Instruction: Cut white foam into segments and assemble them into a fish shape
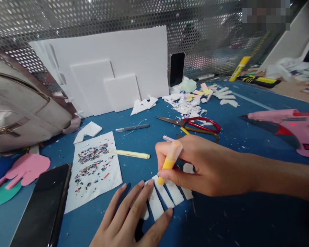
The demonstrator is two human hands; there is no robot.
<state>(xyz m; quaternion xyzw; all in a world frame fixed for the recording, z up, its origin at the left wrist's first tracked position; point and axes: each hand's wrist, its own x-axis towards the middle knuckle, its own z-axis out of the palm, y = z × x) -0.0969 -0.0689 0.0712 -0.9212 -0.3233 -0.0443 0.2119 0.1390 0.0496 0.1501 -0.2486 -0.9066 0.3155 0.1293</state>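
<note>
My right hand (193, 168) grips a translucent tube with a yellow lower part (167, 164), which looks like a glue tube. Its lower end rests on or just over a white foam strip (164, 193) that has a glossy patch. A thin pinkish stick (168, 138) pokes out behind these fingers; whether it is held I cannot tell. My left hand (134, 212) lies with fingers spread, the fingertips touching the ends of the strips. More white strips (174, 192) lie side by side under and around both hands, partly hidden.
Scissors (193, 123), a grey pen (132, 128) and a pale yellow pen (131, 154) lie beyond my hands. Colourful bits cover a white sheet (110, 178) at left, beside a phone (41, 206). A pink glue gun (285, 123) is at right. Foam boards (144, 51) and scraps stand behind.
</note>
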